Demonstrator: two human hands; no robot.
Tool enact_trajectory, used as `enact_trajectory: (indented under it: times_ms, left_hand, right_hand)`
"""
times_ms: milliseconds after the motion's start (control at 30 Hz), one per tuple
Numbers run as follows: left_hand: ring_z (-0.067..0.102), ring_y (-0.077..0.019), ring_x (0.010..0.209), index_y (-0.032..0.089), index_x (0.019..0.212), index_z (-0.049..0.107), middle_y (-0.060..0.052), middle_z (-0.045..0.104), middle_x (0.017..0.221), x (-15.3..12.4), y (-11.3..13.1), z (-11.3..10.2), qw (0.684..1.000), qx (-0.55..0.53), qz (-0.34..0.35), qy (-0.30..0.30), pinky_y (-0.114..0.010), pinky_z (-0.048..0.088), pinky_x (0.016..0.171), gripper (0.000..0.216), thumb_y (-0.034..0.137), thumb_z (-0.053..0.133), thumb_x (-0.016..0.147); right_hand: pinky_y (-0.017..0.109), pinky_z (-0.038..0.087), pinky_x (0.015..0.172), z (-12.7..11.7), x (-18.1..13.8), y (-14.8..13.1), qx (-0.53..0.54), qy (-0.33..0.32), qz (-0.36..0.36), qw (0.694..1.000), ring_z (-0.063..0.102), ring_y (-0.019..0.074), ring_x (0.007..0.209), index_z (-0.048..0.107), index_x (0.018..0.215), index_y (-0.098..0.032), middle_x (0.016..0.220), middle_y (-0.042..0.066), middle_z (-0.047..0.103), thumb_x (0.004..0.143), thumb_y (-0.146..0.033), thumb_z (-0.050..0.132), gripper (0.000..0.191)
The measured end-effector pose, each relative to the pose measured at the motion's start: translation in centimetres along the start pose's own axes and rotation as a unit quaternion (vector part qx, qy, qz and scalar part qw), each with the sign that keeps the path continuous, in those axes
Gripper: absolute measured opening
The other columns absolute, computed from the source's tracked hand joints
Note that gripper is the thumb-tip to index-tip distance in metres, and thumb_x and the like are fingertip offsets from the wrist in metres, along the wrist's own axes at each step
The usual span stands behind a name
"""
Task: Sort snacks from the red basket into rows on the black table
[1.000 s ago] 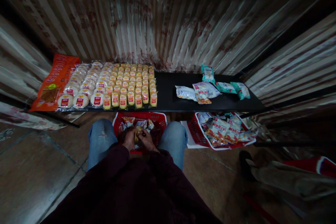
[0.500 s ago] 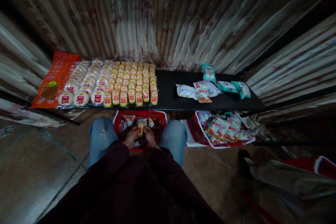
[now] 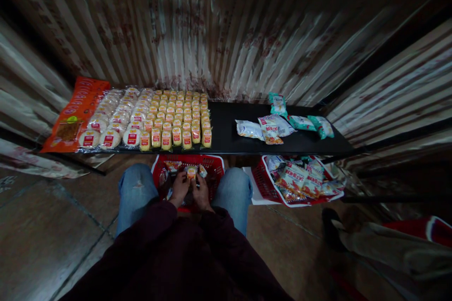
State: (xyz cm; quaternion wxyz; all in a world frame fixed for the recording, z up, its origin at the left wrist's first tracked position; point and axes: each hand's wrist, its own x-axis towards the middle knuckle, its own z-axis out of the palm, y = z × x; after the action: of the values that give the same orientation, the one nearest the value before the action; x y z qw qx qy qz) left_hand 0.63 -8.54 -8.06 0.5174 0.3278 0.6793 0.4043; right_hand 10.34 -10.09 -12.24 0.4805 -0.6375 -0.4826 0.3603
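red basket point(image 3: 213, 160) under held packet point(image 3: 191, 172); black shelf point(image 3: 226, 128) ahead

Rusty corrugated metal walls point(image 3: 226, 23) are closing in on three sides. A low black surface point(image 3: 226, 134) is standing against the back wall. Dim light is falling across the brown tiled floor point(image 3: 42, 225).

Before us runs a shelf point(image 3: 226, 138), with a wall point(image 3: 226, 33) behind it. On its left half stand rows of packets point(image 3: 176, 122), round packets point(image 3: 113, 124) to their left, and a flat bag point(image 3: 76, 115) leftmost. Loose packets point(image 3: 278, 124) lie on its right half (well apart from the rows). Below, a basket point(image 3: 215, 165) sits between our knees, with our left hand point(image 3: 179, 187) and right hand point(image 3: 201, 190) over it on a single packet point(image 3: 191, 172). A second basket point(image 3: 263, 181) lies to the right.
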Motion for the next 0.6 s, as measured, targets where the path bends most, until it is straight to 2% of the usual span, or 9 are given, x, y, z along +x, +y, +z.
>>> enact_trajectory:
  times_ms: [133, 300, 467, 600]
  left_hand:
    - [0.066, -0.0174, 0.092, 0.015, 0.098, 0.059, -0.009, 0.069, 0.098, -0.3, 1.0, 0.3, 0.997, 0.044, 0.067, -0.009, -0.034, 0.049, 0.088, 0.022, 0.015, 0.061, 0.076]
    - [0.064, -0.0174, 0.100, 0.018, 0.106, 0.056, -0.008, 0.067, 0.106, -1.5, 2.5, 0.3, 0.982, 0.075, 0.175, 0.000, -0.035, 0.047, 0.093, 0.025, 0.015, 0.052, 0.081]
    - [0.062, -0.0199, 0.103, 0.019, 0.111, 0.054, -0.010, 0.066, 0.112, -2.4, 4.8, 0.3, 0.966, 0.128, 0.224, 0.029, -0.038, 0.047, 0.094, 0.027, 0.027, 0.048, 0.086]
    - [0.062, -0.0199, 0.101, 0.019, 0.113, 0.055, -0.010, 0.066, 0.110, -2.7, 7.1, 0.6, 0.953, 0.136, 0.270, 0.036, -0.038, 0.048, 0.093, 0.029, 0.030, 0.046, 0.088]
  right_hand:
    - [0.038, 0.050, 0.090, -0.7, 0.0, -1.1, -0.074, 0.023, -0.063, 0.995, 0.062, 0.0239, 0.104, 0.064, 0.114, -0.014, 0.111, 0.016, 0.067, 0.087, -0.050, 0.046, 0.049]
    - [0.043, 0.044, 0.099, -1.6, 0.1, -4.0, -0.080, 0.037, -0.111, 0.990, 0.055, 0.0249, 0.118, 0.053, 0.127, -0.012, 0.126, 0.019, 0.059, 0.090, -0.045, 0.043, 0.050]
    - [0.043, 0.045, 0.098, -2.4, 0.9, -7.3, -0.066, 0.040, -0.131, 0.988, 0.058, 0.0236, 0.112, 0.052, 0.127, -0.015, 0.121, 0.016, 0.061, 0.090, -0.039, 0.047, 0.045]
    - [0.041, 0.047, 0.095, -2.7, 2.5, -9.0, -0.054, 0.045, -0.143, 0.987, 0.058, 0.0225, 0.110, 0.050, 0.129, -0.017, 0.122, 0.015, 0.060, 0.091, -0.037, 0.045, 0.043]
